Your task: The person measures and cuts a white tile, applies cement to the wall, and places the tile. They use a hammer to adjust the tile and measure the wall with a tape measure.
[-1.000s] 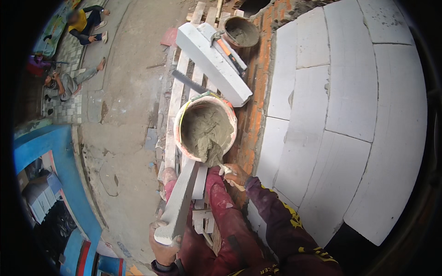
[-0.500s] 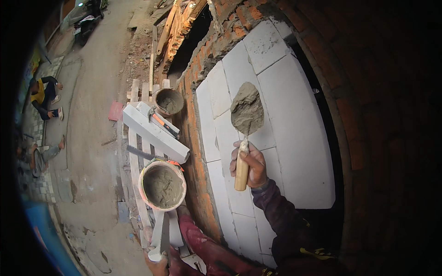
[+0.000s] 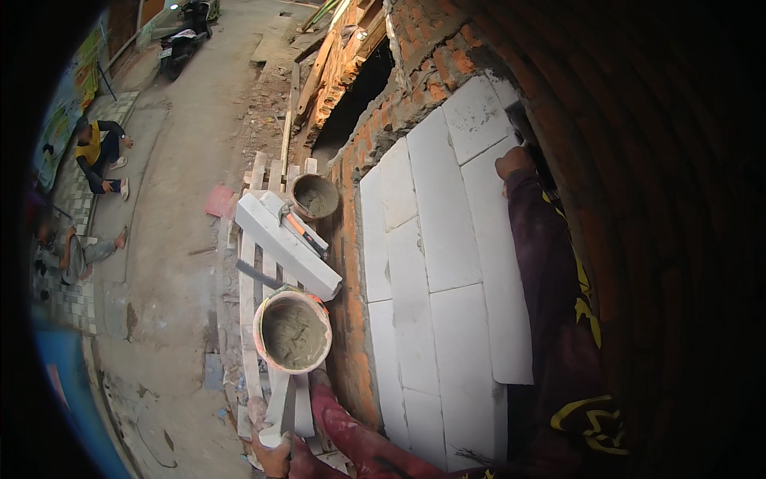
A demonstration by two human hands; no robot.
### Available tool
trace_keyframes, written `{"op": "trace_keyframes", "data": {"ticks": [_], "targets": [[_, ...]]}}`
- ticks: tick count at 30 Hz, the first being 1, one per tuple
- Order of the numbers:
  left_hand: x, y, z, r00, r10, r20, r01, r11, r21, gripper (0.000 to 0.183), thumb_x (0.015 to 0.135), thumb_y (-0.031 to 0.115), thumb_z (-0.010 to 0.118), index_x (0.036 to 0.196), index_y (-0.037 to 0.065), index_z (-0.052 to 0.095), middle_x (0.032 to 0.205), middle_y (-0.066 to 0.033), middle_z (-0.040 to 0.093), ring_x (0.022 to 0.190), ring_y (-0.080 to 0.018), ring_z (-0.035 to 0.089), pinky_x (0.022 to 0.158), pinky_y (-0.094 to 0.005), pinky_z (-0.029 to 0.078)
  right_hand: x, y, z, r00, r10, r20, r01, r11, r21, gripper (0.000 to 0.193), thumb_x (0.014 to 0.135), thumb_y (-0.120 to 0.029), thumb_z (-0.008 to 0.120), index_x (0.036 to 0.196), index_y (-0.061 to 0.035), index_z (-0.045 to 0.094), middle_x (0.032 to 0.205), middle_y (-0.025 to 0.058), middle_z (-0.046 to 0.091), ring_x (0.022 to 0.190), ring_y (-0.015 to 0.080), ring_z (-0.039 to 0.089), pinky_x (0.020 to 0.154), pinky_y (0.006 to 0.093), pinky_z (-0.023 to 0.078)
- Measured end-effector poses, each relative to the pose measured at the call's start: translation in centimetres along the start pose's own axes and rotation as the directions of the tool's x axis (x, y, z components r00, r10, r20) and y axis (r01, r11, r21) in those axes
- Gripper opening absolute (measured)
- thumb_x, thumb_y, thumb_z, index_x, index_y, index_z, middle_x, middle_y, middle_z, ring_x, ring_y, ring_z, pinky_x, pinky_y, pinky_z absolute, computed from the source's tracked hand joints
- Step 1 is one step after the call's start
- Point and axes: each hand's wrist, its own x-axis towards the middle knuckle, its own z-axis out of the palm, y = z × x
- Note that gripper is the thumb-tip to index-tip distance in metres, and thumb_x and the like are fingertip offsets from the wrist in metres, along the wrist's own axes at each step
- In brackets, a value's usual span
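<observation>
The left hand curls round a long white block. Past it, a round bucket holds lumpy mortar. A smooth block wall reaches the right hand; how open that is, or what it holds, I can't see.

1 left hand and 1 right hand, making 2 bare hands; 4 loose pale pieces; 1 wide mortar bucket and 1 smaller mortar bucket, making 2; 1 hammer; 1 saw. Laid pale blocks tally about 10, joints near the upper corner too dim for a firm figure. Background: 2 people, 1 motorcycle
</observation>
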Motion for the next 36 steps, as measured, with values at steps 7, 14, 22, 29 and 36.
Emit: {"op": "trace_keyframes", "data": {"ticks": [7,14,22,29,36], "targets": [[-0.2,-0.3,1.6,0.981,-0.156,0.12,0.182,0.949,-0.257,0.064,0.071,0.004,0.083,0.126,0.001,0.051,0.129,-0.0191,0.057,0.114,-0.025,0.06,0.098,-0.0374,0.051,-0.2,-1.5,0.6,0.993,0.048,-0.111,-0.053,0.998,-0.045,0.042,0.086,-0.019,0.068,0.119,0.0058,0.065,0.127,0.0261,0.066,0.12,0.0397,0.066,0.099,0.0451,0.056],[-0.2,-5.1,3.6,1.0,0.011,-0.016,-0.012,0.997,-0.077,0.078,0.069,0.005,0.082,0.14,-0.001,0.05,0.114,-0.0113,0.063,0.103,-0.0226,0.063,0.091,-0.0344,0.052,-6.6,1.6,-0.6,0.998,0.053,-0.015,-0.053,0.999,-0.007,0.047,0.085,-0.016,0.066,0.124,0.0075,0.055,0.122,0.0298,0.067,0.115,0.0434,0.066,0.101,0.046,0.053],[-1.4,0.8,3.9,1.0,-0.008,-0.03,0.012,0.992,0.129,0.073,0.068,0.018,0.082,0.133,-0.001,0.052,0.119,-0.0183,0.061,0.11,-0.0328,0.06,0.099,-0.039,0.047,-17.4,5.1,-1.0,0.998,0.069,0.001,-0.069,0.996,0.053,0.041,0.091,-0.02,0.067,0.121,0.0072,0.056,0.12,0.0299,0.067,0.114,0.0439,0.066,0.1,0.0486,0.052],[-1.0,-1.3,3.9,1.0,0.025,0.007,-0.026,0.991,0.129,0.074,0.071,0.014,0.083,0.135,-0.004,0.05,0.119,-0.0174,0.061,0.11,-0.0295,0.06,0.101,-0.0389,0.046,-11.9,1.9,-3.7,0.999,0.039,0.019,-0.039,0.999,-0.002,0.029,0.088,-0.017,0.066,0.109,0.0035,0.07,0.117,0.0277,0.069,0.111,0.0429,0.068,0.099,0.0448,0.054],[-0.2,-4.0,4.4,0.997,0.055,0.049,-0.057,0.998,0.03,0.078,0.07,0.007,0.084,0.141,-0.002,0.052,0.119,-0.0134,0.062,0.107,-0.0248,0.062,0.096,-0.0359,0.049,-17.9,5.1,-0.8,0.993,0.119,0.016,-0.119,0.993,-0.007,0.041,0.091,-0.016,0.066,0.123,0.0073,0.058,0.118,0.0294,0.067,0.11,0.0441,0.068,0.096,0.0476,0.055]]}}
